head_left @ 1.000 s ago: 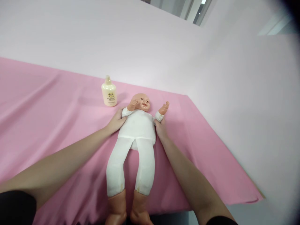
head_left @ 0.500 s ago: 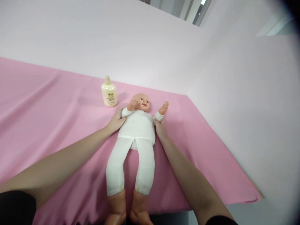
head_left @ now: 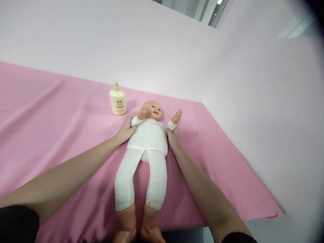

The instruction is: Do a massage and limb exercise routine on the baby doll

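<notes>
A baby doll (head_left: 148,135) with a white cloth body lies on its back, its head away from me and its feet at the near table edge. My left hand (head_left: 126,129) grips its side by the upper arm on the left, thumb on the front and fingers partly hidden behind. On the other side my right hand (head_left: 173,137) holds the doll just below its raised arm, with most fingers out of sight. Both of the doll's forearms point upward.
A cream pump bottle (head_left: 117,101) stands upright beyond my left hand. Pink cloth (head_left: 63,125) with folds covers the table. A white wall (head_left: 121,44) rises behind, and another wall runs along the right. The table's right edge slants toward me.
</notes>
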A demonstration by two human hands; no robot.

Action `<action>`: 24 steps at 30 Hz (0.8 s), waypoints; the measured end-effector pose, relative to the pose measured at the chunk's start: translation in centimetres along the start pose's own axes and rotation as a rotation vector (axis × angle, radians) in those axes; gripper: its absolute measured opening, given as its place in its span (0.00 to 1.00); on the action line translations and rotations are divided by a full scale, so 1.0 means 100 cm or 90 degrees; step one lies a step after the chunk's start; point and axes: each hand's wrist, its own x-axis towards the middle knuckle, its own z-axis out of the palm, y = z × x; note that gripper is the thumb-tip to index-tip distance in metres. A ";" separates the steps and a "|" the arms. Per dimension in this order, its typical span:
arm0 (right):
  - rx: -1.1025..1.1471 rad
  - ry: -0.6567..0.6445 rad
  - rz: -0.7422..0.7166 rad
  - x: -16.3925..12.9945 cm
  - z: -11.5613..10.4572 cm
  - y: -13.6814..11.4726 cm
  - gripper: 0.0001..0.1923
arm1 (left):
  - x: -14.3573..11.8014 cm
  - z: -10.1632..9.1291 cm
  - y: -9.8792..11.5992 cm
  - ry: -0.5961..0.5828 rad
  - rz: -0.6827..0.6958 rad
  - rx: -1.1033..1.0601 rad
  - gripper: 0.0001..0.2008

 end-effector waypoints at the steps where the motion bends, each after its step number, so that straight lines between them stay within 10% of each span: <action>1: 0.002 -0.001 0.000 0.000 0.000 0.000 0.19 | 0.000 0.000 0.000 0.001 -0.002 0.002 0.26; 24: -0.008 -0.004 0.001 0.000 0.000 0.000 0.20 | -0.001 0.000 0.005 -0.008 -0.023 0.009 0.27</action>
